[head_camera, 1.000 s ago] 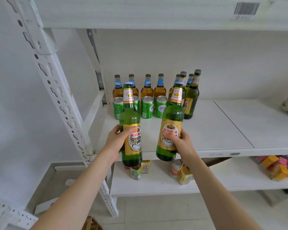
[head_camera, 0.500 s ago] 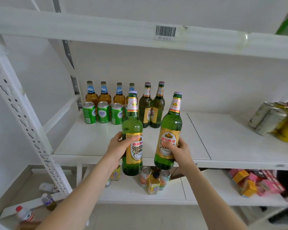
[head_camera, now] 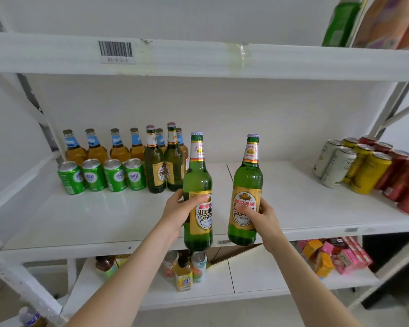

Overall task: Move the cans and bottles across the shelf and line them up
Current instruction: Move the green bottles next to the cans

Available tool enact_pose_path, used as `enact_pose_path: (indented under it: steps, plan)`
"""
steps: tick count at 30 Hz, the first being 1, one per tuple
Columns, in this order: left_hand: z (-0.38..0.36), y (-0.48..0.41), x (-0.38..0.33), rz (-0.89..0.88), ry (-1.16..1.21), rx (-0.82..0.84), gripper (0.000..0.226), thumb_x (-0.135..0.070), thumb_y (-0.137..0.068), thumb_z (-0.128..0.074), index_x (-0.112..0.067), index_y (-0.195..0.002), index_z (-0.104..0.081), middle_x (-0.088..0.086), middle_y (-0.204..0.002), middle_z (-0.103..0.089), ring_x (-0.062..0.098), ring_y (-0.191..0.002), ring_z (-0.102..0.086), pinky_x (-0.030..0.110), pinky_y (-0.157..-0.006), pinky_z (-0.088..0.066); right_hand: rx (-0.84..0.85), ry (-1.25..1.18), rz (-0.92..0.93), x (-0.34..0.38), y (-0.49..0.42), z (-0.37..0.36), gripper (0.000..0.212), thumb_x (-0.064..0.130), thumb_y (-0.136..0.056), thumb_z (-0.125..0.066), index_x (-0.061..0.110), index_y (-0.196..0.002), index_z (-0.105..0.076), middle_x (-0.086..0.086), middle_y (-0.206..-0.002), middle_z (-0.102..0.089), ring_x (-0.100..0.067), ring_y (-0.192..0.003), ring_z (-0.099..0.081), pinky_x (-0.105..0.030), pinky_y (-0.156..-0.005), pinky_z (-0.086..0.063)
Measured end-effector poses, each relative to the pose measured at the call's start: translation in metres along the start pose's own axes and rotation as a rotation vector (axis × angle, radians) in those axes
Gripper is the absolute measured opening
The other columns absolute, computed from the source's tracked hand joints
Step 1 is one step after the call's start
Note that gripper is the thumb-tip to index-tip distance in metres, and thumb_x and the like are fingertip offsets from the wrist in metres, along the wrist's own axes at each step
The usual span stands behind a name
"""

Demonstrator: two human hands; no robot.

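Observation:
My left hand [head_camera: 178, 212] grips a green beer bottle [head_camera: 197, 175] with a gold label, held upright in front of the shelf's front edge. My right hand [head_camera: 261, 219] grips a second green beer bottle [head_camera: 247, 178] just to its right, leaning slightly. Both hang in the air over the white middle shelf [head_camera: 85, 215]. At the shelf's back left stand several amber bottles with blue neck labels [head_camera: 96, 149], several green cans [head_camera: 93, 175] in front of them, and two dark green beer bottles [head_camera: 155, 166]. Far right, several silver, yellow and red cans [head_camera: 364, 168] stand grouped.
The upper shelf edge [head_camera: 198, 60] carries a barcode label, with snack bags [head_camera: 342, 20] above at the right. The lower shelf [head_camera: 250, 277] holds small bottles, cans [head_camera: 187, 270] and pink and orange cartons [head_camera: 333, 258]. White perforated uprights [head_camera: 21, 279] frame the left side.
The view has swung right, bringing the cans at the far right into sight. Both hands carry their bottles rightward along the shelf, away from the group at the left.

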State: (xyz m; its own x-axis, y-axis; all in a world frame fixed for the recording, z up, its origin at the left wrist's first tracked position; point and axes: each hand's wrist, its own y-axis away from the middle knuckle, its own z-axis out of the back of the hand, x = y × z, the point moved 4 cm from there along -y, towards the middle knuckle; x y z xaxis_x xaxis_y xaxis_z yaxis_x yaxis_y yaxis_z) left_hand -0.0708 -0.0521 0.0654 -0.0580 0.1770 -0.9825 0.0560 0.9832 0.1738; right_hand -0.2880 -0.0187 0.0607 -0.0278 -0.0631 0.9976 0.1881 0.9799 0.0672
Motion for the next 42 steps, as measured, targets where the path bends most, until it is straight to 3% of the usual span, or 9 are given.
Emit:
enact_pose_path:
  steps: [9,17,21,26,32,42]
  plan:
    - [-0.108,-0.049,-0.006,-0.019,-0.074,0.109,0.049,-0.038,-0.072,-0.081,-0.024,-0.114,-0.06,0.004,-0.112,-0.07,0.026,-0.102,-0.067,0.047,-0.092,-0.054,-0.087,-0.033,0.006,-0.002,-0.046,0.101,0.033,0.016,-0.082,-0.074,0.024,-0.109,-0.058,-0.001,-0.103,-0.069,-0.019,-0.093,-0.067,-0.03,-0.07,-0.055]
    - [-0.223,-0.047,0.006,-0.009,-0.066,0.094,0.058,-0.043,-0.062,-0.083,-0.025,-0.112,-0.06,0.003,-0.111,-0.07,0.025,-0.1,-0.068,0.046,-0.09,-0.055,-0.074,-0.04,0.008,0.003,-0.062,0.213,0.035,0.016,-0.081,-0.075,0.022,-0.111,-0.06,0.001,-0.101,-0.071,-0.017,-0.091,-0.068,-0.027,-0.068,-0.054]
    - [-0.286,-0.037,0.01,0.005,-0.023,0.063,0.072,-0.047,-0.053,-0.082,-0.023,-0.117,-0.06,0.004,-0.112,-0.07,0.027,-0.102,-0.067,0.046,-0.089,-0.055,-0.044,-0.011,0.015,0.01,-0.067,0.273,0.03,0.014,-0.08,-0.075,0.023,-0.105,-0.061,0.004,-0.096,-0.071,-0.014,-0.087,-0.068,-0.025,-0.068,-0.054]
    - [-0.343,-0.044,0.014,0.017,-0.023,0.039,0.055,-0.036,-0.071,-0.081,-0.021,-0.119,-0.059,0.004,-0.112,-0.069,0.026,-0.101,-0.066,0.042,-0.085,-0.055,-0.009,-0.005,0.005,0.01,-0.083,0.326,0.033,0.014,-0.081,-0.075,0.023,-0.108,-0.06,0.004,-0.099,-0.071,-0.013,-0.088,-0.068,-0.022,-0.065,-0.053]
    - [-0.372,-0.077,0.013,0.003,-0.028,0.006,0.051,-0.032,-0.073,-0.081,-0.02,-0.118,-0.06,0.005,-0.111,-0.07,0.026,-0.101,-0.066,0.043,-0.085,-0.056,0.019,-0.027,-0.009,0.006,-0.124,0.351,0.034,0.015,-0.079,-0.076,0.023,-0.107,-0.06,0.001,-0.101,-0.07,-0.015,-0.091,-0.068,-0.025,-0.068,-0.053]
    - [-0.37,-0.165,0.012,-0.004,-0.055,-0.014,0.05,-0.029,-0.072,-0.083,-0.021,-0.116,-0.059,0.005,-0.113,-0.069,0.026,-0.103,-0.065,0.044,-0.087,-0.055,0.057,-0.012,-0.017,-0.003,-0.22,0.332,0.042,0.018,-0.077,-0.079,0.027,-0.112,-0.057,0.008,-0.101,-0.068,-0.013,-0.095,-0.066,-0.022,-0.067,-0.051]
